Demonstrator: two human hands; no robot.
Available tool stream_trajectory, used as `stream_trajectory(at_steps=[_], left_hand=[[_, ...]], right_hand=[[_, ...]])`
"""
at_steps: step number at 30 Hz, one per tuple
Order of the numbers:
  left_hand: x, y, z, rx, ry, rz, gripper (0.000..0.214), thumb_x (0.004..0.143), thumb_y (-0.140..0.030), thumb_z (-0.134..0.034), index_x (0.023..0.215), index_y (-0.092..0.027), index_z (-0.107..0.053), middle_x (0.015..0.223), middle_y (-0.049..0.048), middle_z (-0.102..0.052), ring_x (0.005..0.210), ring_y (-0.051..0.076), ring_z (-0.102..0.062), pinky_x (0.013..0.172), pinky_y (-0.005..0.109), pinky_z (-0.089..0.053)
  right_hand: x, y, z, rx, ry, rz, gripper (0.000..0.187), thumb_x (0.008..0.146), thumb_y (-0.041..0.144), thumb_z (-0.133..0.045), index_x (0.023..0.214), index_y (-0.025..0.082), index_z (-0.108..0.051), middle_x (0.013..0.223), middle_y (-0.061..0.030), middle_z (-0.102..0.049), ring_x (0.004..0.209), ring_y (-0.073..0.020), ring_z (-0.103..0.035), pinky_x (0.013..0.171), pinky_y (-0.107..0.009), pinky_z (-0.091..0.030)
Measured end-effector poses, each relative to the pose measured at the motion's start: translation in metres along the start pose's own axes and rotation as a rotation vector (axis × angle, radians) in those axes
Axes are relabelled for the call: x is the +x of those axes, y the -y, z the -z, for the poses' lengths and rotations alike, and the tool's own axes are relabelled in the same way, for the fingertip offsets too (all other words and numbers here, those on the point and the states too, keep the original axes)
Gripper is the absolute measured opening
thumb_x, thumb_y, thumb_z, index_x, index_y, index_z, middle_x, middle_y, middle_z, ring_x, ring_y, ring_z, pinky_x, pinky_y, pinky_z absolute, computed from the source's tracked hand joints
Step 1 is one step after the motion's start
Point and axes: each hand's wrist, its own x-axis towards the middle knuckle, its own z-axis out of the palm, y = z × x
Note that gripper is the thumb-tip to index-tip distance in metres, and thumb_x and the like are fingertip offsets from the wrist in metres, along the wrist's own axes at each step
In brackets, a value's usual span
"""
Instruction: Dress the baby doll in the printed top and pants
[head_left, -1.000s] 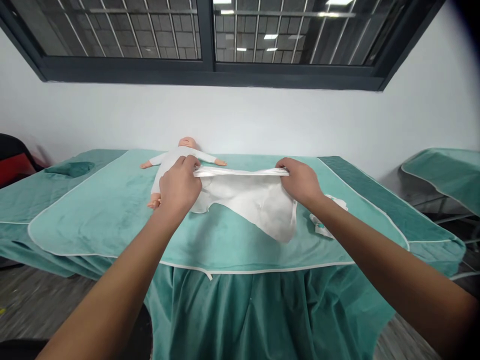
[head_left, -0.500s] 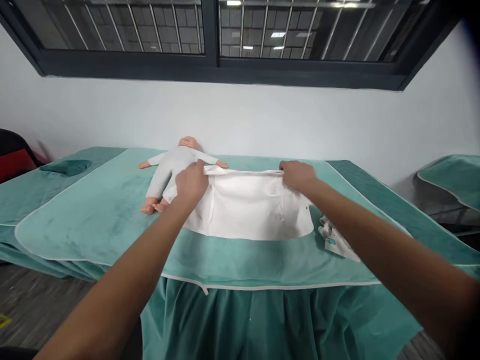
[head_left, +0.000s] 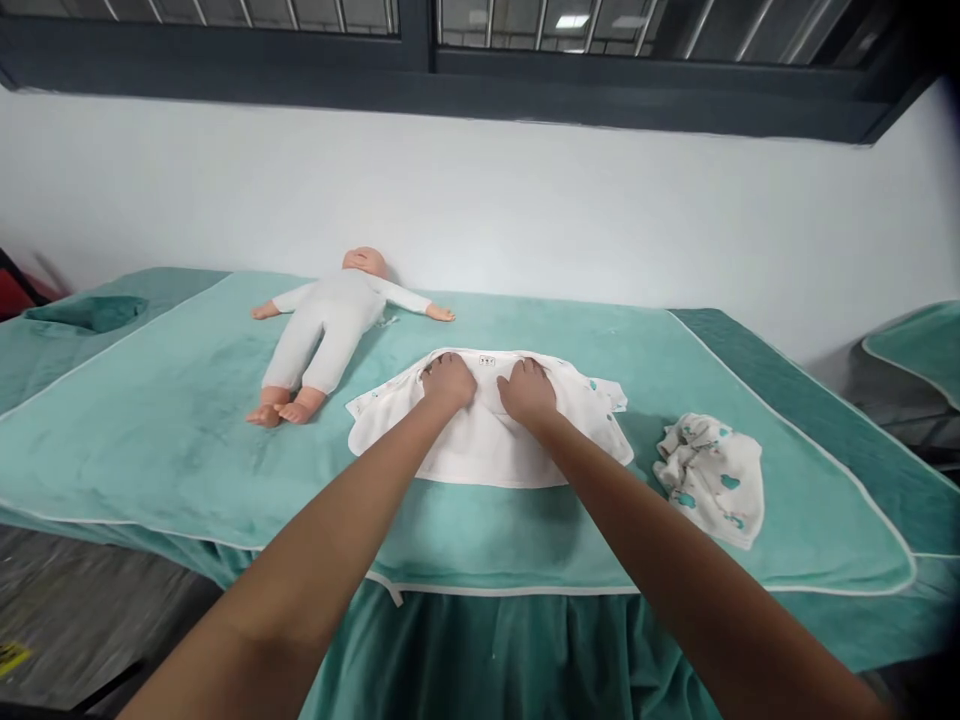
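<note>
A white baby shirt (head_left: 480, 460) is spread open on the green mat, its inner side up and a small label at the neckline. My left hand (head_left: 450, 382) is closed on the cloth left of the label, fingers curled and partly hidden. On the other side of the label, my right hand (head_left: 528, 392) grips the shirt with bent fingers. Behind and to the left lies a baby doll (head_left: 330, 315) in a white suit, on its back with arms spread. A crumpled white baby garment with green prints (head_left: 716, 478) rests to the right of the shirt.
The green mat (head_left: 187, 420) with white piping covers the table, whose cloth (head_left: 480, 650) hangs down in front. A white wall (head_left: 525, 220) with a dark window frame (head_left: 600, 95) stands behind. Another green-covered surface (head_left: 922, 345) is at the far right.
My hands have come closer together and down from the upper edge of the shirt, which now lies flatter with its neckline showing. The view has tilted down; the printed garment is fully visible.
</note>
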Motion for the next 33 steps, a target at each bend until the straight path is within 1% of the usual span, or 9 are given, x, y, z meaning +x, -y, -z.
stream_trajectory(at_steps=[5, 8, 10, 13, 16, 22, 26, 30, 33], left_hand=[[0.017, -0.021, 0.001, -0.075, -0.077, 0.123, 0.057, 0.095, -0.03, -0.029, 0.148, -0.008, -0.033, 0.16, 0.0203, -0.027, 0.15, 0.031, -0.021, 0.116, 0.058, -0.029], [0.022, -0.025, -0.009, -0.126, -0.065, 0.195, 0.064, 0.096, -0.032, -0.028, 0.153, -0.005, -0.023, 0.164, 0.019, -0.014, 0.153, 0.029, -0.009, 0.12, 0.053, -0.024], [0.026, -0.022, -0.018, -0.114, -0.07, 0.161, 0.064, 0.096, -0.031, -0.024, 0.155, -0.008, -0.019, 0.166, 0.0161, -0.01, 0.154, 0.028, -0.008, 0.12, 0.052, -0.025], [0.034, -0.011, -0.03, -0.07, -0.1, 0.067, 0.063, 0.097, -0.033, -0.02, 0.156, -0.011, -0.019, 0.165, 0.0137, -0.014, 0.152, 0.029, -0.014, 0.119, 0.051, -0.027], [0.043, -0.004, -0.037, -0.029, -0.111, 0.032, 0.065, 0.098, -0.037, -0.02, 0.155, -0.006, -0.021, 0.163, 0.0165, -0.021, 0.15, 0.032, -0.02, 0.12, 0.047, -0.025], [0.05, -0.005, -0.04, 0.02, -0.106, 0.026, 0.067, 0.098, -0.04, -0.02, 0.152, 0.0, -0.027, 0.159, 0.0218, -0.029, 0.148, 0.033, -0.026, 0.12, 0.045, -0.025], [0.045, -0.009, -0.04, 0.068, -0.124, 0.009, 0.065, 0.099, -0.037, -0.021, 0.151, 0.002, -0.028, 0.158, 0.0241, -0.03, 0.147, 0.033, -0.027, 0.118, 0.047, -0.028], [0.037, -0.019, -0.042, 0.125, -0.127, -0.077, 0.057, 0.098, -0.022, -0.025, 0.146, 0.006, -0.036, 0.154, 0.0281, -0.035, 0.147, 0.032, -0.029, 0.12, 0.046, -0.022], [0.031, -0.026, -0.043, 0.152, -0.101, -0.172, 0.053, 0.094, -0.011, -0.028, 0.142, 0.006, -0.042, 0.151, 0.0286, -0.039, 0.146, 0.03, -0.032, 0.121, 0.044, -0.019]], right_hand=[[0.008, 0.004, -0.002, -0.039, -0.158, -0.021, 0.067, 0.095, 0.033, -0.037, 0.156, 0.011, -0.018, 0.164, -0.0153, -0.015, 0.148, -0.0338, -0.018, 0.108, -0.053, -0.036], [0.015, -0.002, -0.003, -0.073, -0.201, 0.008, 0.068, 0.095, 0.034, -0.037, 0.156, 0.012, -0.017, 0.164, -0.016, -0.016, 0.147, -0.034, -0.019, 0.106, -0.053, -0.039], [0.023, -0.011, -0.003, -0.074, -0.212, -0.011, 0.067, 0.096, 0.035, -0.035, 0.156, 0.013, -0.018, 0.163, -0.0165, -0.018, 0.147, -0.0339, -0.021, 0.105, -0.053, -0.039], [0.033, -0.025, -0.003, -0.04, -0.187, -0.044, 0.065, 0.097, 0.04, -0.032, 0.156, 0.016, -0.02, 0.162, -0.0161, -0.022, 0.145, -0.0327, -0.027, 0.106, -0.053, -0.04], [0.041, -0.033, -0.005, 0.003, -0.112, -0.064, 0.063, 0.099, 0.041, -0.025, 0.155, 0.014, -0.023, 0.162, -0.0152, -0.024, 0.145, -0.0314, -0.028, 0.11, -0.051, -0.037], [0.048, -0.029, -0.01, 0.01, -0.06, -0.057, 0.059, 0.1, 0.035, -0.023, 0.151, 0.007, -0.033, 0.159, -0.0174, -0.029, 0.144, -0.0329, -0.03, 0.115, -0.048, -0.029], [0.045, -0.021, -0.01, -0.009, -0.099, 0.051, 0.052, 0.098, 0.017, -0.023, 0.143, 0.0, -0.041, 0.155, -0.0239, -0.035, 0.144, -0.0306, -0.031, 0.116, -0.044, -0.027], [0.039, -0.018, -0.008, -0.009, -0.075, 0.244, 0.047, 0.097, 0.013, -0.027, 0.136, 0.01, -0.053, 0.151, -0.016, -0.045, 0.141, -0.0248, -0.038, 0.115, -0.038, -0.029], [0.035, -0.022, -0.01, -0.007, -0.057, 0.282, 0.048, 0.098, 0.016, -0.029, 0.141, 0.009, -0.049, 0.154, -0.0148, -0.04, 0.144, -0.0243, -0.034, 0.118, -0.037, -0.025]])
